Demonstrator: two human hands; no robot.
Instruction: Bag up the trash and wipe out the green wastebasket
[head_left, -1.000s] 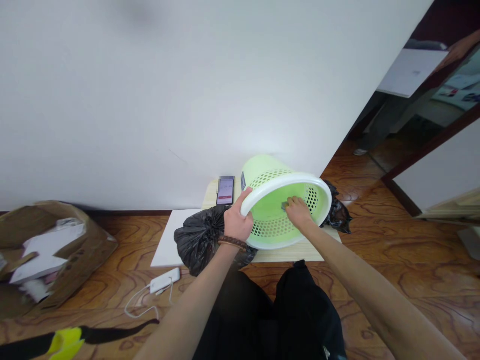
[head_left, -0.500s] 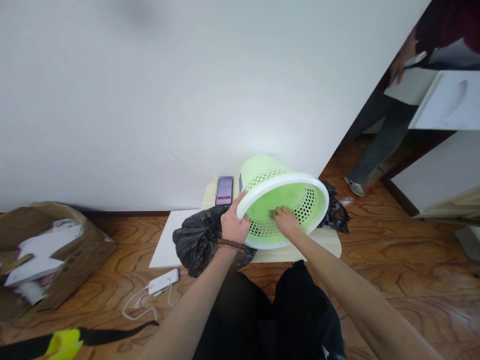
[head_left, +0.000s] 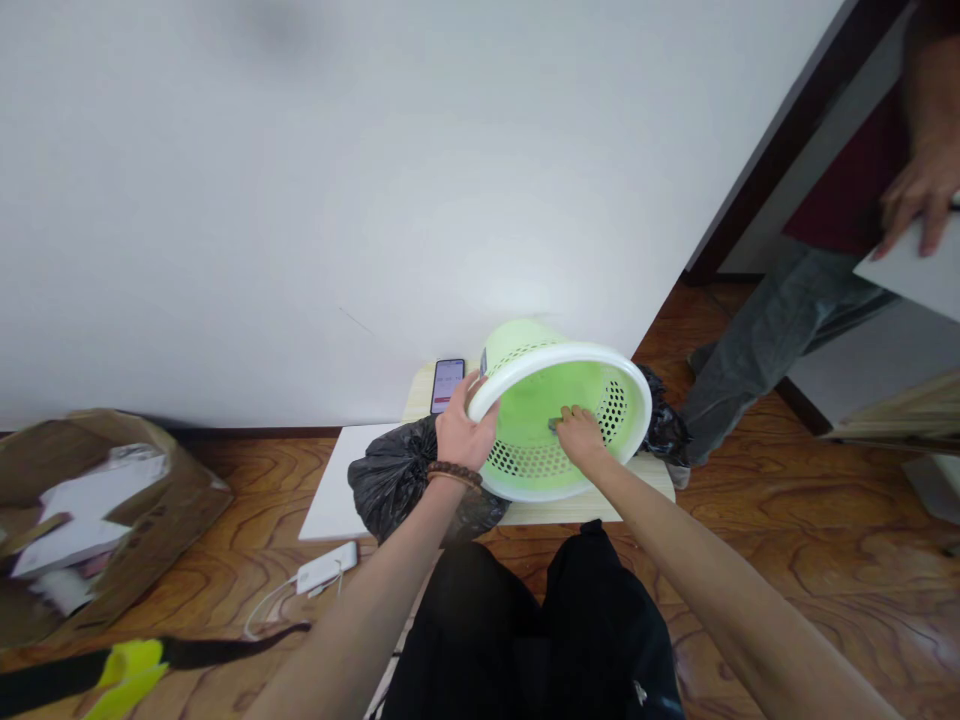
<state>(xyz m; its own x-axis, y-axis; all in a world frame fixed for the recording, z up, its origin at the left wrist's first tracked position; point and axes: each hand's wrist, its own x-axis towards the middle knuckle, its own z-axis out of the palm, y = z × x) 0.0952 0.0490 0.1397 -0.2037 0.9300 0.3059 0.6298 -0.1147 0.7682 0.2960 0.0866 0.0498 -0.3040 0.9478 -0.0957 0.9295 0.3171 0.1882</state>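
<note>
A light green perforated plastic basket [head_left: 525, 365] is tipped toward me on a low wooden board [head_left: 645, 478]. My left hand [head_left: 463, 432] grips its white rim on the left side. Inside the basket, my right hand [head_left: 579, 432] is closed on a small grey thing, perhaps a cloth or sponge, pressed against the inner wall. A full black trash bag [head_left: 394, 480] lies just left of the basket, under my left wrist. More black plastic [head_left: 664, 430] shows behind the basket on the right.
A phone [head_left: 447, 385] leans on the white wall behind the basket. A white board [head_left: 330, 485], a white power bank with cable [head_left: 326, 568] and a cardboard box of scraps [head_left: 82, 510] lie on the wooden floor at left. Another person [head_left: 795, 310] stands at right holding a white panel.
My right hand has shifted slightly inside the basket, first left then a little right. The other person has walked closer from the doorway to stand beside the board.
</note>
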